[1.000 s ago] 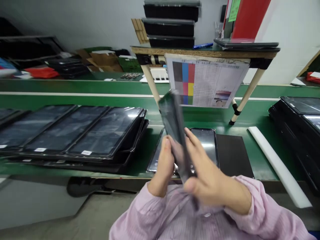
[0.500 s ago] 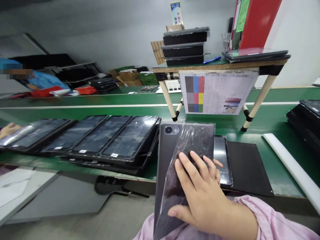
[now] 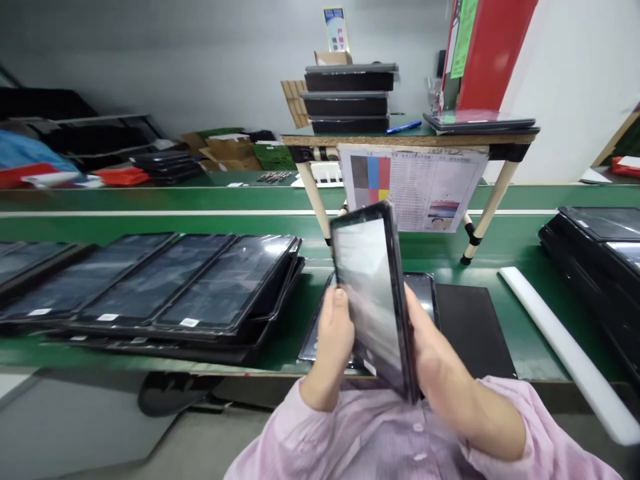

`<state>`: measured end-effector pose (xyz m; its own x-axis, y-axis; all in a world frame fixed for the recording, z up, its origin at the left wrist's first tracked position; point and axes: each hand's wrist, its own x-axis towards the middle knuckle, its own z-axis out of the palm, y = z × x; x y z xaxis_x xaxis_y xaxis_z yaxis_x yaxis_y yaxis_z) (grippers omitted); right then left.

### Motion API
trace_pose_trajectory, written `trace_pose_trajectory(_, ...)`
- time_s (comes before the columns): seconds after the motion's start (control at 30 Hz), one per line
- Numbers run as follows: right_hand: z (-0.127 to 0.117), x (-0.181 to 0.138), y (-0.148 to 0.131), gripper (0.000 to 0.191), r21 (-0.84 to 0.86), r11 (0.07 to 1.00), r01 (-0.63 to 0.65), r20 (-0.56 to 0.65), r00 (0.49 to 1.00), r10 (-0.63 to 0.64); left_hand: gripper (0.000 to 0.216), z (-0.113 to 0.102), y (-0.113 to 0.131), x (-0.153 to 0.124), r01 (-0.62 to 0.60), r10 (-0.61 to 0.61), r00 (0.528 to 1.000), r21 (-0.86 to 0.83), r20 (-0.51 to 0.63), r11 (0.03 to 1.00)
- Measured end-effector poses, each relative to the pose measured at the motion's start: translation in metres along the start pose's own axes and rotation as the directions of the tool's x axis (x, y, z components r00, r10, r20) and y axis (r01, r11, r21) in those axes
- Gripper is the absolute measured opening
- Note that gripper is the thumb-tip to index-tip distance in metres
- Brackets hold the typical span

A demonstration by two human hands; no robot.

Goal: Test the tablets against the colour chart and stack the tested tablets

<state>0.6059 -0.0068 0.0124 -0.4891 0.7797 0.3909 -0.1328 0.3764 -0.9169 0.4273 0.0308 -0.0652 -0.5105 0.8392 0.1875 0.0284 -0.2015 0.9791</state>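
Tablet (image 3: 373, 287) is up off the bench (image 3: 530, 360), in front of the chest, tilted, screen roughly facing the wearer and turned a bit left. Screen is bright grey, black bezel, small white label near the lower edge.

Left hand (image 3: 334, 330) grips the left edge, thumb on the front face, other fingers mostly behind. Right hand (image 3: 437, 357) holds the right edge; it's blurred and partly covered, so can't tell exactly how its fingers sit at the back.

Behind the tablet, glossy dark screens (image 3: 424, 293) lie flat on the bench. Black panel (image 3: 473, 327) just right of those, then a white bar (image 3: 565, 353) slanting past the bench edge. Tray stack (image 3: 600, 267) at far right.

Left side: labelled tablets in rows (image 3: 227, 280) on stacked trays.

Beyond: small stand (image 3: 410, 139), colour-patch sheet (image 3: 415, 180) hung off its front and partly covered by the tablet. Blue marker (image 3: 404, 127) on top, between stacked black boxes (image 3: 347, 101) and flat devices (image 3: 480, 123).
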Motion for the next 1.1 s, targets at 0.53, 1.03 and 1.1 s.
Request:
trace_pose_trajectory(0.53,-0.064,0.037,0.076,0.075,0.508,0.848,-0.151,-0.401,0.83,0.388,0.128,-0.011,-0.014,-0.016,-0.798,0.695,0.602,0.274,0.394,0.536)
trace_pose_trajectory(1.03,-0.069,0.044,0.084,0.069,0.499,0.859,-0.117,-0.315,0.899,0.305,0.132,0.0,-0.007,-0.006,-0.854,0.762,0.5,0.381,0.412,0.354)
trace_pose_trajectory(1.1,-0.069,0.044,0.084,0.069,0.498,0.859,-0.118,-0.32,0.896,0.308,0.134,0.001,-0.008,-0.006,-0.852,0.765,0.497,0.399,0.41,0.339)
